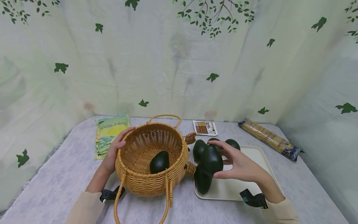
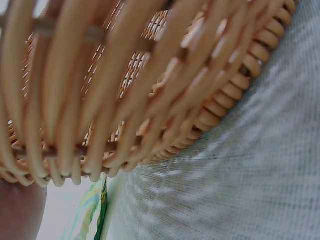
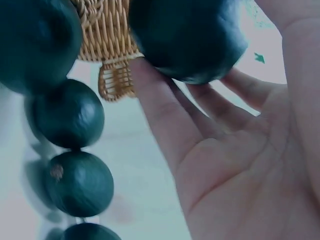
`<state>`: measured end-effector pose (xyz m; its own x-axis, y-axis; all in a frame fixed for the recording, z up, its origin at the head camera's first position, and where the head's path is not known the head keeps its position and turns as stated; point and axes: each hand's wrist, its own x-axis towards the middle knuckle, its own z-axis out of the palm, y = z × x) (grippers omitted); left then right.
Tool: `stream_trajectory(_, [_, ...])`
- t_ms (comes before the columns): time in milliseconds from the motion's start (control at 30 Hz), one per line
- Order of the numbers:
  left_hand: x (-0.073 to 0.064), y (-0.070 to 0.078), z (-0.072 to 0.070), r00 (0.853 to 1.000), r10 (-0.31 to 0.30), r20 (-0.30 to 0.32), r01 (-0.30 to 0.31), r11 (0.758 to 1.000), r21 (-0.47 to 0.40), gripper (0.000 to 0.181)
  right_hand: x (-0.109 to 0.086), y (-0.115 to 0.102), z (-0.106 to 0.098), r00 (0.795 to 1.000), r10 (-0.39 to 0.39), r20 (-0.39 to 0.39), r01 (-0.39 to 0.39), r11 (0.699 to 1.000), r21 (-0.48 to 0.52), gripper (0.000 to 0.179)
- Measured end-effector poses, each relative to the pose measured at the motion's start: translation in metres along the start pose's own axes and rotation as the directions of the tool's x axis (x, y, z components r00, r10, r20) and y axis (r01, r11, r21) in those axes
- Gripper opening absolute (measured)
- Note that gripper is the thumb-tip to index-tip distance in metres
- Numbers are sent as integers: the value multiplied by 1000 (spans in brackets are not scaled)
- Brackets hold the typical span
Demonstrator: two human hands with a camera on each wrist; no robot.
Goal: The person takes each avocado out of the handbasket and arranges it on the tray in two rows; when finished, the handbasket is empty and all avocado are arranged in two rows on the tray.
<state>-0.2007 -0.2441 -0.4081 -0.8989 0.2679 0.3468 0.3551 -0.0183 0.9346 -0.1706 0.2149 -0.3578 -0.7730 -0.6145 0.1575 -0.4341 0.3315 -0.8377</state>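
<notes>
My right hand [image 1: 237, 161] grips a dark green avocado [image 1: 212, 160] between thumb and fingers, over the left side of a cream tray [image 1: 260, 152]. More avocados lie there, one at the front [image 1: 202, 183] and others behind the held one. In the right wrist view, the held avocado [image 3: 187, 37] sits against the fingertips. My left hand [image 1: 112, 152] holds the left rim of a round wicker basket [image 1: 148, 183]. Inside the basket lies a single avocado [image 1: 159, 162]. The left wrist view is mostly filled by the basket's woven side [image 2: 115, 100].
A yellow-green packet [image 1: 112, 132] lies behind my left hand. Toward the back are a small white-and-brown packet [image 1: 205, 128] and, farther right, a long pack of noodles [image 1: 268, 138]. One basket handle stands up behind; another hangs at the front.
</notes>
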Motion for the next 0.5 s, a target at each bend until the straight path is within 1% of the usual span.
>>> stream_trajectory(267, [1, 0, 0, 1000, 0, 1, 0, 1000, -8, 56, -6, 7, -11, 996, 73, 42, -72, 997, -20, 90])
stream_trajectory(367, [1, 0, 0, 1000, 1, 3, -1, 1000, -9, 56, -8, 9, -14, 992, 112, 54, -110, 993, -37, 91])
stream_trajectory(500, [1, 0, 0, 1000, 0, 2, 0, 1000, -9, 56, -10, 12, -19, 984, 152, 92, -147, 987, -58, 88])
